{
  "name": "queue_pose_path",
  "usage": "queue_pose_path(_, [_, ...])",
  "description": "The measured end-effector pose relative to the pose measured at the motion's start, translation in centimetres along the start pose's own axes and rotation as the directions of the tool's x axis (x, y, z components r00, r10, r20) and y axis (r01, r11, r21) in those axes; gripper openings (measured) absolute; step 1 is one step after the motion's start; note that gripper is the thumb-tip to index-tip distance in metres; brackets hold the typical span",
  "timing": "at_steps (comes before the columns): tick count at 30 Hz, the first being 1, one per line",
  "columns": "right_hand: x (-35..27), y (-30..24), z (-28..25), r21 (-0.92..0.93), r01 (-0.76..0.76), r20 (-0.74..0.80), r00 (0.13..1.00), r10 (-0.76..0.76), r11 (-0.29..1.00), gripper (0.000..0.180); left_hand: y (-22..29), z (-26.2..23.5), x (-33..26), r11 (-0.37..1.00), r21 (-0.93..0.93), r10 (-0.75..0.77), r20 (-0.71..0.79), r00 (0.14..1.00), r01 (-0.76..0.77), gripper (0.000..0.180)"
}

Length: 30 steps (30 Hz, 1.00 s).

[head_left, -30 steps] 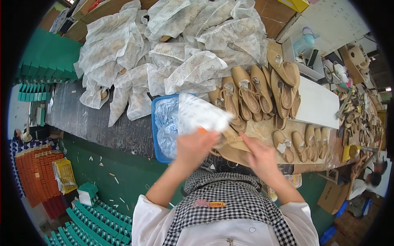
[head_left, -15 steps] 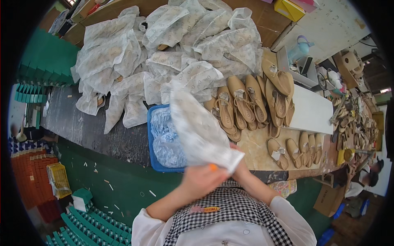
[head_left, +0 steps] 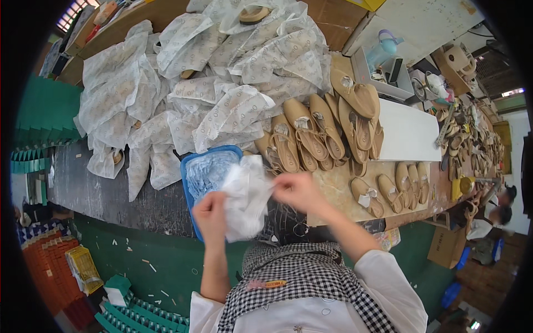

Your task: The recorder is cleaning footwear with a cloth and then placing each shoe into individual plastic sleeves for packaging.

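A white, thin drawstring-style cloth bag [head_left: 244, 200] hangs between my two hands in front of my apron, its surface crumpled and slightly blurred. My left hand [head_left: 211, 219] is closed on the bag's left edge. On the other side, my right hand [head_left: 300, 191] pinches its upper right edge. Whether anything is inside the bag cannot be made out. Behind it stands a blue tray [head_left: 189, 191] heaped with pale blue crinkled plastic [head_left: 208, 172], partly covered by the bag. Tan slip-on shoes [head_left: 302, 133] stand in tight rows just beyond my right hand.
Several printed white bags [head_left: 125, 94], some with shoes showing, form a large pile at the back. More tan shoes [head_left: 388, 188] line the tan board at right. A white box [head_left: 408, 130] and a grey bin [head_left: 383, 72] sit farther back. Green boxes [head_left: 47, 111] are stacked at left.
The bag, stretched out long and tilted before, now hangs bunched and lower. My left hand has moved left and up to its left edge; my right hand has risen to its right edge.
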State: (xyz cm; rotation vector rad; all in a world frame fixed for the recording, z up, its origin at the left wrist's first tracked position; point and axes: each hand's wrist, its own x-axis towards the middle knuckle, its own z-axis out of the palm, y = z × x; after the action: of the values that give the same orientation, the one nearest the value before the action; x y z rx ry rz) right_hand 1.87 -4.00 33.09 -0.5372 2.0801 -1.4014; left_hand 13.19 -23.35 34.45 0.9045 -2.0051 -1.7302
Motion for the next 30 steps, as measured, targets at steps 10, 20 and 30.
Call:
queue_pose_path(10, [0.7,6.9,-16.1,-0.72,-0.185,-0.439,0.868,-0.232,0.668,0.028,3.7,3.6,2.0,0.816,0.416,0.329,0.238,0.914,-0.402,0.013])
queue_pose_path(20, [-5.8,1.8,-3.3,-0.011,-0.229,0.254,0.941,0.224,0.973,0.026,1.2,4.4,-5.5,0.455,0.35,0.69,0.442,0.573,-0.819,0.018])
queue_pose_path(30, [9.7,-8.7,12.7,0.524,0.044,0.395,0.872,-0.289,0.851,0.04,3.6,-10.8,-1.7,0.944,0.255,0.307,-0.45,0.838,-0.209,0.011])
